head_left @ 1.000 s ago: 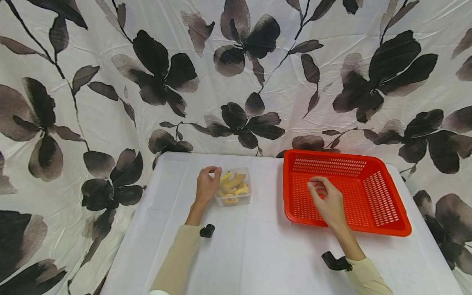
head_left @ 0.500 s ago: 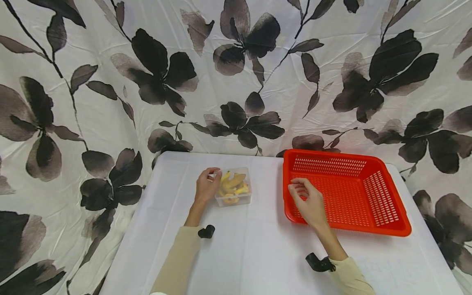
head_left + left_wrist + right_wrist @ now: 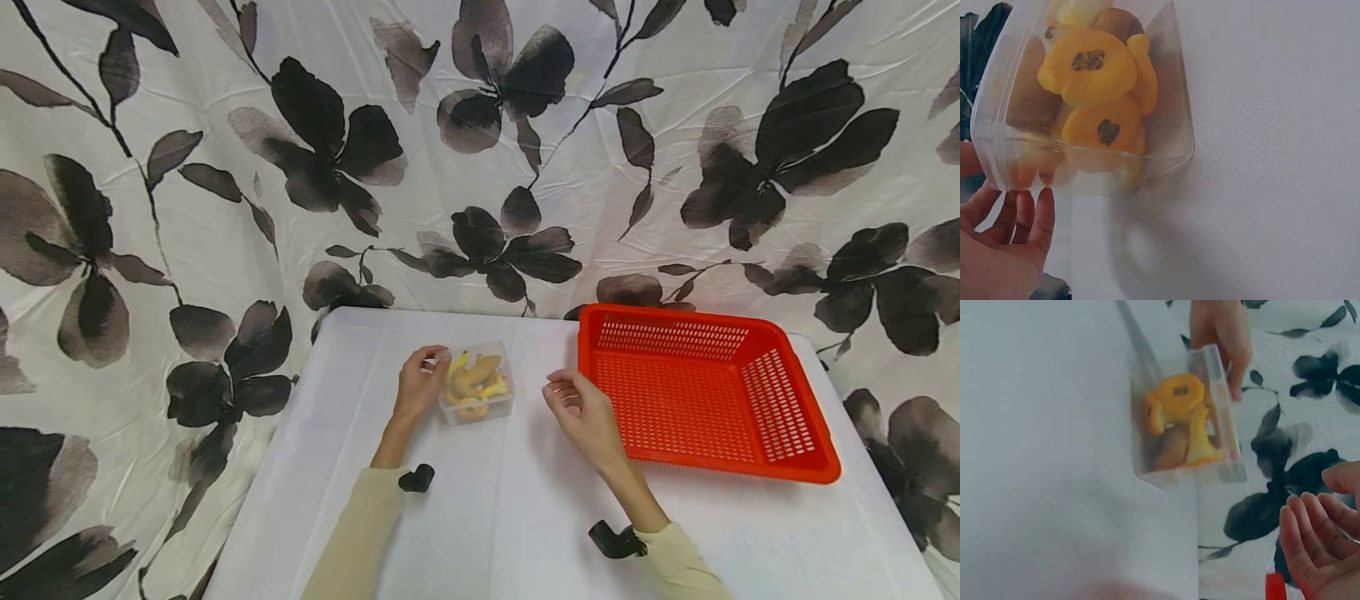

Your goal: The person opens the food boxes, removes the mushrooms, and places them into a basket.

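A small clear plastic container (image 3: 495,410) stands on the table at centre left. Inside lie several yellow and brownish fruit-like pieces (image 3: 1088,69), some with rough dark patches. My left hand (image 3: 420,383) is at the container's left side. In the left wrist view its fingertips touch the outer wall near the rim, fingers loosely bent, and the thumb lies by the rim. My right hand (image 3: 587,417) hovers between the container and the red basket (image 3: 720,468), apart from both. Its fingers (image 3: 1313,531) are loosely curled and hold nothing.
The red perforated basket stands at the right of the white table (image 3: 480,517), with nothing seen inside. A floral cloth (image 3: 495,183) hangs behind the table. A small black device (image 3: 617,540) sits at each wrist.
My right hand has moved left, from over the red basket past its left rim, towards the container. My left hand has stayed at the container, which stands nearly as before.
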Demonstrator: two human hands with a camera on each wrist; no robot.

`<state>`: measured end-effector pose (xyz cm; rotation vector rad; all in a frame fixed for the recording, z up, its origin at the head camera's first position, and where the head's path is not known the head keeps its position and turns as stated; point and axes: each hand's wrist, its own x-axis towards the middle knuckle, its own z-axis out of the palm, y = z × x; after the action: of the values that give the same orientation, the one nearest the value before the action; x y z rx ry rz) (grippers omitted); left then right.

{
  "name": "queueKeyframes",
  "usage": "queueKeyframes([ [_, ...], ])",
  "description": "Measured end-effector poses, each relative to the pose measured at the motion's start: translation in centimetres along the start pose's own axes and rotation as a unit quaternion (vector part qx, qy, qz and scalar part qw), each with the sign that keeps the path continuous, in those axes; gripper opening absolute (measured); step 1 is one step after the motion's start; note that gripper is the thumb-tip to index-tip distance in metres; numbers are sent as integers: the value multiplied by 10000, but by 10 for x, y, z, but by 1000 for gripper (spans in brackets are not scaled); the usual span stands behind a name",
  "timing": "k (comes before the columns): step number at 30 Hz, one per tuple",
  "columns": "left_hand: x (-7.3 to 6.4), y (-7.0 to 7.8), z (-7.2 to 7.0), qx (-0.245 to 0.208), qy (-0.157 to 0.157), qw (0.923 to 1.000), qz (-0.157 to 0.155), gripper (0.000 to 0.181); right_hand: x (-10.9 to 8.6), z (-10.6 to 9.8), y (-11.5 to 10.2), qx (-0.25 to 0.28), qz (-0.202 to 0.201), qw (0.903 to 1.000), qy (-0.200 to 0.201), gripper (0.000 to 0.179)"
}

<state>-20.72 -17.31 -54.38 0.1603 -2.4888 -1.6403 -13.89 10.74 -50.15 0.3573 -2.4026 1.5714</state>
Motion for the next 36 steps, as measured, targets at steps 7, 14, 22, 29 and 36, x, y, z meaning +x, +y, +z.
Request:
queueKeyframes([
  [7,-7,1,-3,-31,47,10000,-29,27,-5,20,-4,160,-58,9992,-364,12],
  [14,-12,-3,-5,-99,36,9999,-6,27,-11,38,-1,168,-92,9973,-715,11],
  [22,-16,-5,-6,-159,-81,9998,86,29,-27,56,7,271,101,9945,-1007,8],
  [29,-20,-8,-5,-354,-268,9989,172,30,-37,68,16,242,416,9924,-1129,11],
  [36,-24,-10,-4,-469,-588,9965,359,34,-44,77,21,891,783,9848,-1270,21],
])
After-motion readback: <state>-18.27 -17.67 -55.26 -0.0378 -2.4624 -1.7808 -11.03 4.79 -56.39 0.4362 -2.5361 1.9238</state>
